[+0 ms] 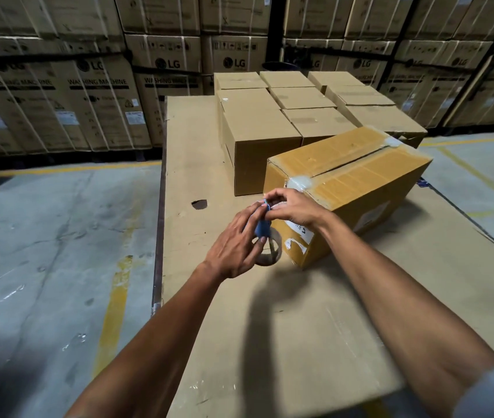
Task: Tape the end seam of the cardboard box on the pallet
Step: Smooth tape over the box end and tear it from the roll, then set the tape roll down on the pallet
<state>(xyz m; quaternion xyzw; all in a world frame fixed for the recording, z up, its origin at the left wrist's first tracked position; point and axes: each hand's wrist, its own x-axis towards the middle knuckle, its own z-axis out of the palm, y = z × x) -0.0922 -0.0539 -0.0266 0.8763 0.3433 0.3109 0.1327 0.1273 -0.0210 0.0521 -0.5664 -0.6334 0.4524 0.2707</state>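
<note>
Cardboard box [357,182] lies on a flattened cardboard sheet [315,321] that covers the pallet, its long axis running from near-left to far-right, with the near end face turned toward the camera. A dark open seam runs the length of its top between the two flaps, with patches of clear tape at both ends. Torn white labels mark the near end face.

Just in front of that end face, the left hand [236,245] is closed around a roll of clear packing tape [269,251], with a small blue piece [262,226] rising from the roll between the fingers. The right hand [292,208] reaches in from the right, its fingertips pinched together at the top of the blue piece, close to the box's near upper edge.

Smaller plain cartons [272,116] stand in rows just behind the box, on the far part of the sheet. Stacked washing machine cartons [89,95] line the far wall, and yellow lines [113,309] cross the concrete floor [43,236] to the left.
</note>
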